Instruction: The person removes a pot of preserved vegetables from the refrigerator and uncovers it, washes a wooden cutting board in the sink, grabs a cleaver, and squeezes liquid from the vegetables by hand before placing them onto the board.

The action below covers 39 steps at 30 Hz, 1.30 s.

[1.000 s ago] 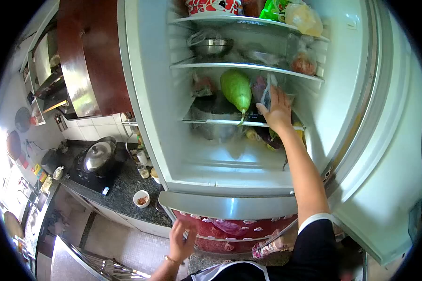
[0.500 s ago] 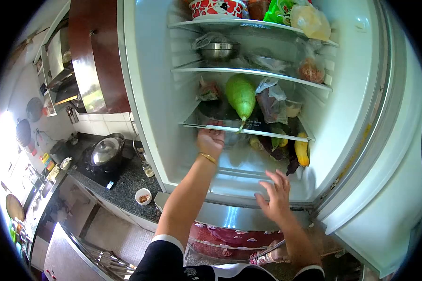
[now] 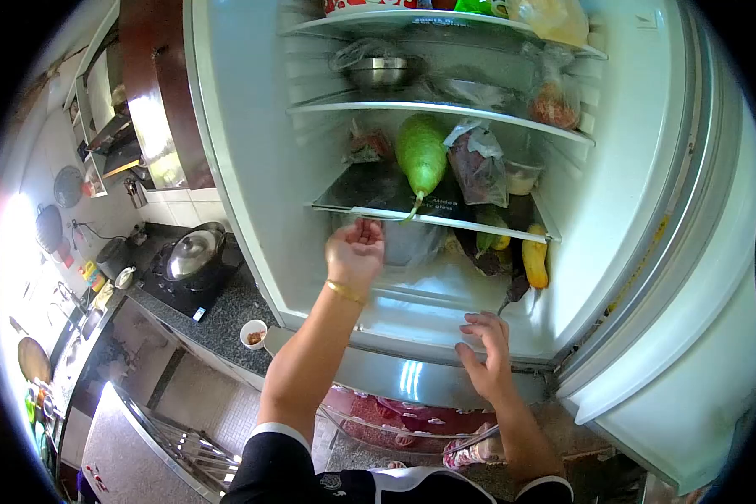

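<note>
My left hand (image 3: pixel 357 251) is palm up just below the front edge of the lower glass shelf (image 3: pixel 479 226) inside the refrigerator. Its fingers are loosely curled and nothing shows in them; whether they touch the shelf I cannot tell. On that shelf lie a green gourd (image 3: pixel 422 154), stem toward me, and a plastic bag with dark contents (image 3: pixel 479 168). Lower and to the right, my right hand (image 3: pixel 487 357) hangs empty in front of the compartment, fingers apart and slightly bent. Behind it, on the refrigerator floor, are a yellow squash (image 3: pixel 535 259) and dark vegetables (image 3: pixel 487 260).
Higher shelves carry a metal bowl (image 3: pixel 380 72) and a bagged reddish food (image 3: pixel 554 109). The refrigerator door (image 3: pixel 697 336) stands open at right. At left, a lidded wok (image 3: pixel 195 254) and a small white bowl (image 3: pixel 254 333) sit on the dark counter.
The view has shifted, so the shelves appear higher. My left hand has drawn slightly back from under the shelf, its fingers more curled. My right hand has lowered a little.
</note>
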Available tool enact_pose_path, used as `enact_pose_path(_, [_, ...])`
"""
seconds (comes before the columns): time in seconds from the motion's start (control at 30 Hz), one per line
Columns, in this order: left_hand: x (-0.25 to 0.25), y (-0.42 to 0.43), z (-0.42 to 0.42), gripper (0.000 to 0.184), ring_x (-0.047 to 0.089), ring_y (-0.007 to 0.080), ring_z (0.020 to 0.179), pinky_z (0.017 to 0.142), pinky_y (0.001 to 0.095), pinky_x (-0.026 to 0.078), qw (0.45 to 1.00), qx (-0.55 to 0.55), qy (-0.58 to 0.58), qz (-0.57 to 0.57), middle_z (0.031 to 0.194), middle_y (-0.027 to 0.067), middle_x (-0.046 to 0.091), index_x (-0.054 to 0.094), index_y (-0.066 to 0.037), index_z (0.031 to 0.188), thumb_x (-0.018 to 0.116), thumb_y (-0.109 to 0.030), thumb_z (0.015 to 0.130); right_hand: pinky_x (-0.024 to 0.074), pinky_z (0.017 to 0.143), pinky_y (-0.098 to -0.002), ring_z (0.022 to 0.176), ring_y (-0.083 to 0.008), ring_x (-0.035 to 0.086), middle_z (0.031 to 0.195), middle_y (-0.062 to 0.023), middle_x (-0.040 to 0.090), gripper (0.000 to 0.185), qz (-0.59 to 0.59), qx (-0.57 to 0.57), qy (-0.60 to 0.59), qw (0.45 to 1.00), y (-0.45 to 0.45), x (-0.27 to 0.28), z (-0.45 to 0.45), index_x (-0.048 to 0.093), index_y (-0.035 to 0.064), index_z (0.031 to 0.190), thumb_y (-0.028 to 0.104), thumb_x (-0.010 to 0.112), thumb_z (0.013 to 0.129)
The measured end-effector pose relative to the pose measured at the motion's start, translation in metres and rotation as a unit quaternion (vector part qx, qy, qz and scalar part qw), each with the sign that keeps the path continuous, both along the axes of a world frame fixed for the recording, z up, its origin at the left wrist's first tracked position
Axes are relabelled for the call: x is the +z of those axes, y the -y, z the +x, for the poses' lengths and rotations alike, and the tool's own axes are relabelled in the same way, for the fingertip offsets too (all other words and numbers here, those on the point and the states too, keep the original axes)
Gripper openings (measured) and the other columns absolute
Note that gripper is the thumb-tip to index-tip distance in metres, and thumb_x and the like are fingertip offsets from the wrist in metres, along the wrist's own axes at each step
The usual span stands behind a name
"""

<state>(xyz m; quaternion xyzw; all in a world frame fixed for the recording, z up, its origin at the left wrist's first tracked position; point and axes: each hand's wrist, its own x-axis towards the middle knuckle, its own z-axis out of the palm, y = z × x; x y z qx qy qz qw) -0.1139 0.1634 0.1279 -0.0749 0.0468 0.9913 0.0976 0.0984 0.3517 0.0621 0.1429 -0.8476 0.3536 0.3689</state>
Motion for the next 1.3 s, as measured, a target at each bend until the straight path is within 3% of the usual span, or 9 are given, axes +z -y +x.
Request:
enact_pose_path(0.27, [0.032, 0.065, 0.106, 0.018, 0.050, 0.0228, 0.084, 0.074, 0.0268, 0.047, 0.994, -0.063, -0.088, -0.020, 0.092, 0.0127, 0.051, 0.047, 0.005, 0.090, 0.050, -0.009, 0.079, 0.0309, 0.096, -0.0345, 0.116, -0.0215, 0.039, 0.126, -0.0089, 0.043, 0.046, -0.282, 0.132, 0.154, 0.938, 0.007, 0.017, -0.046, 0.043, 0.0056, 0.123, 0.021, 0.060, 0.082])
enact_pose_path(0.33, [0.036, 0.081, 0.125, 0.021, 0.052, 0.0227, 0.087, 0.073, 0.0261, 0.047, 0.989, -0.094, -0.112, -0.009, 0.096, 0.0136, 0.052, 0.047, 0.007, 0.096, 0.049, -0.009, 0.081, 0.0268, 0.098, -0.0343, 0.119, -0.0209, 0.037, 0.130, -0.0076, 0.040, 0.053, -0.493, 0.163, 0.192, 0.833, 0.012, 0.027, -0.077, 0.039, 0.0075, 0.128, 0.030, 0.057, 0.084])
enact_pose_path(0.37, [0.040, 0.086, 0.135, 0.021, 0.052, 0.0225, 0.088, 0.073, 0.0261, 0.047, 0.986, -0.101, -0.128, -0.016, 0.096, 0.0137, 0.053, 0.047, 0.007, 0.096, 0.049, -0.008, 0.081, 0.0268, 0.098, -0.0343, 0.119, -0.0209, 0.037, 0.130, -0.0076, 0.040, 0.053, -0.492, 0.167, 0.195, 0.832, 0.013, 0.035, -0.086, 0.039, 0.0075, 0.128, 0.030, 0.057, 0.084])
enact_pose_path(0.43, [0.046, 0.095, 0.150, 0.022, 0.052, 0.0231, 0.090, 0.078, 0.0277, 0.047, 0.987, -0.091, -0.125, -0.031, 0.097, 0.0137, 0.054, 0.048, 0.008, 0.098, 0.047, -0.007, 0.081, 0.0250, 0.098, -0.0339, 0.119, -0.0215, 0.037, 0.131, -0.0074, 0.038, 0.057, -0.590, 0.212, 0.277, 0.728, 0.020, 0.050, -0.101, 0.040, 0.0081, 0.128, 0.038, 0.056, 0.082])
enact_pose_path(0.63, [0.046, 0.127, 0.169, 0.020, 0.054, 0.0222, 0.092, 0.086, 0.0291, 0.045, 0.971, -0.094, -0.193, -0.106, 0.099, 0.0146, 0.056, 0.051, 0.009, 0.096, 0.041, -0.004, 0.084, 0.0317, 0.093, -0.0346, 0.107, -0.0213, 0.046, 0.109, -0.0097, 0.053, 0.049, -0.520, 0.286, 0.359, 0.720, 0.042, 0.081, -0.107, 0.048, 0.0054, 0.116, 0.031, 0.057, 0.075])
enact_pose_path(0.9, [0.030, 0.183, 0.240, 0.017, 0.059, 0.0133, 0.065, 0.058, 0.0226, 0.047, 0.894, -0.030, -0.128, -0.429, 0.073, 0.0046, 0.057, 0.051, -0.004, 0.087, 0.054, -0.021, 0.089, 0.0371, 0.091, -0.0328, 0.103, -0.0216, 0.048, 0.111, -0.0101, 0.049, 0.063, -0.477, 0.342, 0.281, 0.760, 0.097, 0.090, -0.024, 0.038, -0.0007, 0.126, 0.012, 0.047, 0.065])
enact_pose_path(1.0, [0.021, 0.211, 0.283, 0.018, 0.059, 0.0116, 0.066, 0.062, 0.0232, 0.048, 0.857, 0.019, -0.152, -0.492, 0.076, 0.0050, 0.059, 0.053, -0.001, 0.090, 0.061, -0.016, 0.084, 0.0407, 0.089, -0.0333, 0.103, -0.0228, 0.049, 0.112, -0.0121, 0.049, 0.069, -0.423, 0.314, 0.279, 0.803, 0.128, 0.072, -0.002, 0.034, -0.0007, 0.129, 0.013, 0.046, 0.063])
enact_pose_path(1.23, [-0.041, 0.298, 0.403, 0.028, 0.051, 0.0100, 0.078, 0.072, 0.0254, 0.044, 0.819, 0.157, -0.042, -0.550, 0.082, 0.0021, 0.056, 0.055, 0.000, 0.096, 0.063, -0.024, 0.083, 0.0456, 0.084, -0.0365, 0.100, -0.0260, 0.051, 0.115, -0.0150, 0.046, 0.081, -0.427, 0.420, 0.405, 0.691, 0.252, 0.017, 0.055, 0.029, 0.0022, 0.133, 0.008, 0.049, 0.055])
enact_pose_path(1.3, [-0.074, 0.323, 0.431, 0.033, 0.049, 0.0142, 0.095, 0.084, 0.0281, 0.040, 0.796, 0.221, 0.026, -0.563, 0.105, 0.0097, 0.050, 0.057, 0.002, 0.097, 0.064, -0.026, 0.082, 0.0435, 0.086, -0.0353, 0.100, -0.0238, 0.050, 0.115, -0.0120, 0.046, 0.079, -0.389, 0.376, 0.448, 0.712, 0.286, -0.029, 0.063, 0.030, 0.0030, 0.132, 0.006, 0.050, 0.055])
